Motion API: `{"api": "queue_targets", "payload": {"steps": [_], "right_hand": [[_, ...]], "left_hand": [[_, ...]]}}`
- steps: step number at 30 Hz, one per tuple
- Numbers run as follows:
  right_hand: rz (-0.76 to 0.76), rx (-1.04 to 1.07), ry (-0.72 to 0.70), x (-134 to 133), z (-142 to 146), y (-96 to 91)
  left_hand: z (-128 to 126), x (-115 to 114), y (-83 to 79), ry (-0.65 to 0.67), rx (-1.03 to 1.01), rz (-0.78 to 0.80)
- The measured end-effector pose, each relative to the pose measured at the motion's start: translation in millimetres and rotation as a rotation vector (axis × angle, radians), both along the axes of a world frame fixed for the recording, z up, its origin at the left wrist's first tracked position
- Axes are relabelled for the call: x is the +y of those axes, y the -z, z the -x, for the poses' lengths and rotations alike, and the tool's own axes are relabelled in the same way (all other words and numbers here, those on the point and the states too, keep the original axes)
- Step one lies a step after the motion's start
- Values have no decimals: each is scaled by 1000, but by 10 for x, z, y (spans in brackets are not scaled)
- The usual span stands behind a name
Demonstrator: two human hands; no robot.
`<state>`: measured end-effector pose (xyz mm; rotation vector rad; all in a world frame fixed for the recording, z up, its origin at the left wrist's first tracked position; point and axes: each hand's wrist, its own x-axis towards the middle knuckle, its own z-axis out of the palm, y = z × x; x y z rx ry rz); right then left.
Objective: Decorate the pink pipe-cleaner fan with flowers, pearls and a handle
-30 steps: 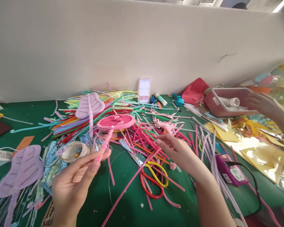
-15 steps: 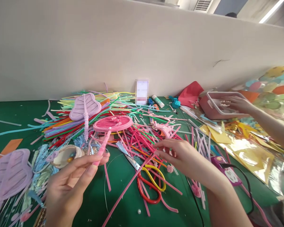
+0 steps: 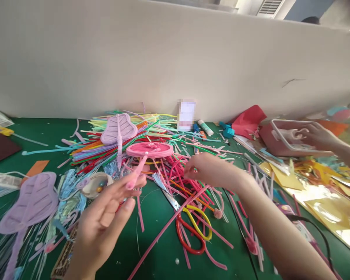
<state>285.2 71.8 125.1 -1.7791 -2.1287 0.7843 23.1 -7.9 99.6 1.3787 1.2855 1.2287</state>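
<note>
My left hand (image 3: pixel 105 217) holds a pink oval fan (image 3: pixel 163 149) by its fuzzy wrapped handle (image 3: pixel 137 173). The handle rests across the fingers, and the thumb is apart from it. Small pink shapes and a white bead decorate the fan, which is seen nearly edge-on. My right hand (image 3: pixel 210 169) is over the heap of pink pipe cleaners (image 3: pixel 179 184), its fingers curled down. What lies beneath that hand is hidden. Scissors (image 3: pixel 189 229) with red and yellow handles lie between my hands, beside one long pink pipe cleaner (image 3: pixel 166 235).
Purple leaf-shaped fans (image 3: pixel 119 129) (image 3: pixel 32 206) lie left, near coloured pipe cleaners (image 3: pixel 90 152) and a small bowl (image 3: pixel 89 186) with beads. A phone-like screen (image 3: pixel 186 116) leans on the wall. At right, another person's hand (image 3: pixel 315 134) reaches into a pink basket (image 3: pixel 280 142). A black cable (image 3: pixel 317 221) crosses the right side.
The view has swung a little left. My right hand has moved over the pink glue gun, which is now out of sight. My left thumb has come off the fan's handle.
</note>
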Motion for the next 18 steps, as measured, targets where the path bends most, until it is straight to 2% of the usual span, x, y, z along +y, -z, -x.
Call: {"api": "queue_targets", "payload": {"steps": [3, 5, 6, 8, 11, 15, 18], "right_hand": [[165, 76, -277, -234, 275, 68], [313, 268, -401, -367, 357, 129], [422, 420, -419, -433, 369, 178], [666, 820, -295, -574, 357, 317], [848, 1120, -143, -804, 342, 567], [863, 1139, 93, -1040, 423, 778], [717, 913, 250, -1130, 486, 843]], "left_hand": [[1, 42, -8, 275, 182, -158], [-14, 19, 12, 395, 303, -218], [-19, -14, 39, 427, 341, -237], [-2, -117, 139, 467, 392, -229], [114, -331, 368, 485, 479, -174], [413, -616, 616, 276, 542, -182], [641, -748, 671, 115, 603, -182]]}}
